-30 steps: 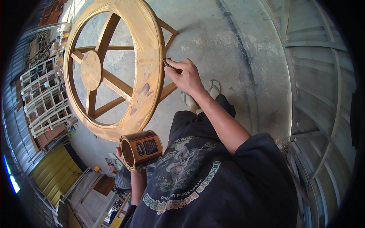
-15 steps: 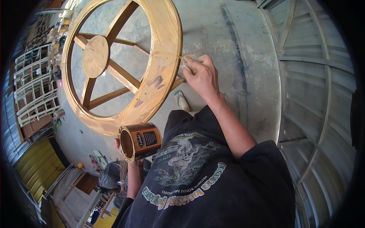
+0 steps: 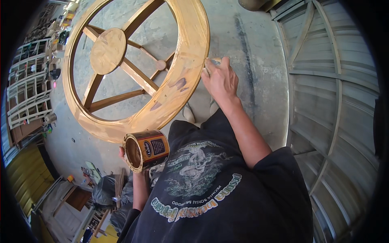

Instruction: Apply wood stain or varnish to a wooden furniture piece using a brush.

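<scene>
A round wooden table frame [image 3: 193, 67], with a broad ring, spokes and a central disc [image 3: 108, 51], fills the upper left. Dark smears mark the near right part of its ring. At the ring's right edge my right hand [image 3: 221, 81] has its fingers closed round a small, flat, pale piece [image 3: 216, 60], mostly hidden by the fingers; its kind is unclear. Low in front of the ring, my left hand [image 3: 121, 152] holds a brown and yellow paint can [image 3: 156, 148]. The can is tilted, its open mouth facing left, with brown residue inside. Most of my left hand is behind it.
Grey concrete floor [image 3: 267, 77] surrounds the frame. A corrugated metal wall [image 3: 316, 105] on metal framing runs along the right. Pale slatted frames [image 3: 30, 81] and clutter line the far left. Dark bags [image 3: 104, 190] and a bundle of sticks [image 3: 118, 182] lie at lower left.
The view has shifted, so the table frame sits further right and more of its lower cross-brace shows. My right hand is still at the ring's edge, slightly further right and lower.
</scene>
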The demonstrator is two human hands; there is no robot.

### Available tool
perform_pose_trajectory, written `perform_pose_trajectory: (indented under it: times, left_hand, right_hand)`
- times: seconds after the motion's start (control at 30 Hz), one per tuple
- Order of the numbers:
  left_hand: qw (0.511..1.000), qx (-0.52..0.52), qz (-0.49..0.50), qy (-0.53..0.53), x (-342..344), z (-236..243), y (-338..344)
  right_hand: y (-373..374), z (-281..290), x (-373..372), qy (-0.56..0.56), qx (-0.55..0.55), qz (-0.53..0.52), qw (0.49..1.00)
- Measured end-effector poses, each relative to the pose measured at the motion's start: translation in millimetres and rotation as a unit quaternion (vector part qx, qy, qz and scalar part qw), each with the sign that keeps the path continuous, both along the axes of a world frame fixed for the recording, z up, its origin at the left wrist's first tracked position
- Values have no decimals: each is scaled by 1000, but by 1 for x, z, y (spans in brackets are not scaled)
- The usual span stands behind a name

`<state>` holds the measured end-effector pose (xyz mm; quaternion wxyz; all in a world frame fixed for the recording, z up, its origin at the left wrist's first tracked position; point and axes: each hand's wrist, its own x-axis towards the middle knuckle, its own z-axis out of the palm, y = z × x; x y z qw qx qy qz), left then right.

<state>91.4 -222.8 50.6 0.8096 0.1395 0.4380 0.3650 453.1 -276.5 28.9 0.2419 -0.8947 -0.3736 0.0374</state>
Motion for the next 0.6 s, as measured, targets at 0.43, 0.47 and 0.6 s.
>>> perform_pose_trajectory:
  times: [0.43,0.47,0.6]
  left_hand:
    - [994,14,13,-110,-36,-7,18]
    - [995,12,35,-92,-39,-7,19]
    - [996,30,53,-65,-54,-12,15]
  right_hand:
    - [-13,-12,15,113,40,30,992]
    - [-15,-17,21,182,57,-7,982]
    - [-18,-22,33,367,86,-28,926]
